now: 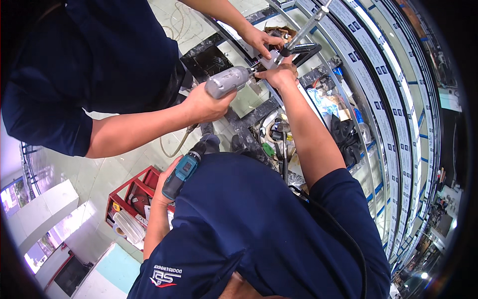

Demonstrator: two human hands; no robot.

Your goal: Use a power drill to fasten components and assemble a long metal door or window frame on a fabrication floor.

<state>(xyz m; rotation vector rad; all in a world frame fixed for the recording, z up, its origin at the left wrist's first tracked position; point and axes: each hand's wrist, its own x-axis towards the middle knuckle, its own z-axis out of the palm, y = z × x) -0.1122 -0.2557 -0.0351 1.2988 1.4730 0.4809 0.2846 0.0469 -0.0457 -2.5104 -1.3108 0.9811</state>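
My left hand (165, 185) is closed around the grip of a teal and black cordless drill (182, 173), held against my body. My right hand (281, 75) reaches forward and grips a white profile (269, 61), thumb on the near side; its other fingers are partly hidden. A bar clamp (304, 34) with a black frame sits just above that hand. From the left, a co-worker holds a grey pneumatic screwdriver (228, 82) in one hand, its tip close to my right thumb. The co-worker's other hand (260, 41) rests on the same white piece.
Long film-covered profiles (381, 94) lie on a rack at the right. Beneath the work, a shelf holds a blue bottle (359, 117), black cloth (344, 135) and a round container (271, 130) of tools. A red tool cart (130, 192) stands at the lower left; an air hose (174, 149) hangs nearby.
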